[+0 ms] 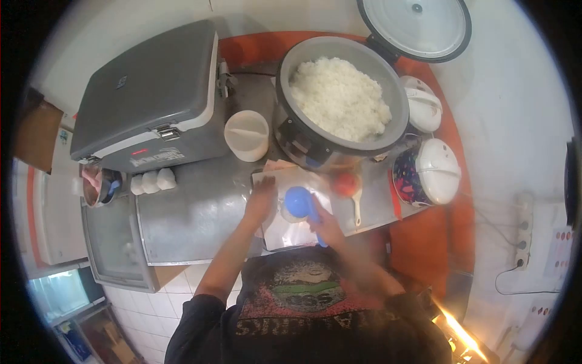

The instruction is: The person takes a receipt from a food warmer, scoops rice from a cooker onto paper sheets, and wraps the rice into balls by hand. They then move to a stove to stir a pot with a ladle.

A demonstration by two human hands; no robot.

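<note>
A blue rice scoop (297, 201) with a rounded bowl is turned down over a stack of white paper sheets (282, 239) on the metal counter. My right hand (328, 227) is closed around its handle. A little white rice seems to show under the scoop's edge. My left hand (261, 198) lies flat at the left edge of the sheets, its fingers stretched forward and slightly blurred. Right of the paper, a white paddle (357, 209) rests beside a red round thing (345, 184). Behind them stands a large cooker (294, 130) with white rice (339, 97) inside.
A grey cooler box (145, 91) fills the back left, with a white tub (247, 134) beside it. Several white wrapped bundles (153, 181) sit at the left near a small container (102, 187). Two lidded pots (427, 171) stand right; the cooker's raised lid (418, 27) leans behind.
</note>
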